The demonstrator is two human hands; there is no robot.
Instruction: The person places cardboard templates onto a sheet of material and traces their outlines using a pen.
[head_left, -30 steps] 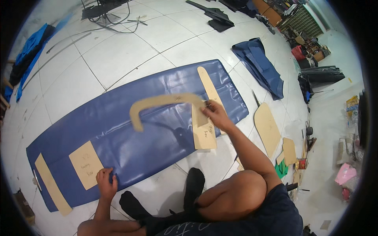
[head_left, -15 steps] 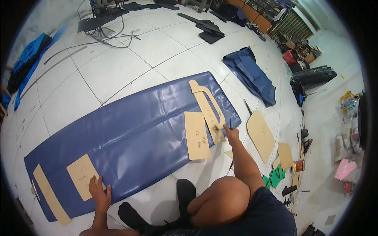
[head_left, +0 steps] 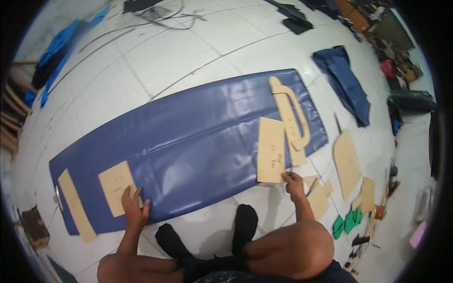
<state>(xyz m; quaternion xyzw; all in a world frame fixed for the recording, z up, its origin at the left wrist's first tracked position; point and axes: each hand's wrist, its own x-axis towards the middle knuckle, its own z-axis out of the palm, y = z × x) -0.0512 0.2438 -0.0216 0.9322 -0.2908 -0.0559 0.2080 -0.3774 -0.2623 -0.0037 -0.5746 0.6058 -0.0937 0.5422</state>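
Blue vinyl sheeting (head_left: 188, 160) lies spread on the floor in front of me. My left hand (head_left: 134, 205) rests, fingers apart, on a tan cardboard pattern piece (head_left: 115, 181) at the sheet's left part. My right hand (head_left: 294, 185) is closed at the near right corner of a larger rectangular cardboard pattern (head_left: 271, 151), its thumb touching that corner. A thin dark pen-like stick is in its grip, mostly hidden by the fingers. Right of that pattern lie a long cardboard strip (head_left: 284, 111) and a curved handle-shaped pattern (head_left: 304, 120).
A narrow cardboard strip (head_left: 75, 205) crosses the sheet's left end. Folded blue material (head_left: 343, 82) lies at the far right. Nearer are a rounded cardboard piece (head_left: 347, 162), smaller card pieces (head_left: 321, 200) and green scraps (head_left: 353, 220). My socked feet (head_left: 245, 224) stand by the sheet's near edge.
My right hand has moved from the handle-shaped pattern's lower end to the rectangular pattern's near right corner. My left hand stays on its card. The view has shifted, so things appear farther right.
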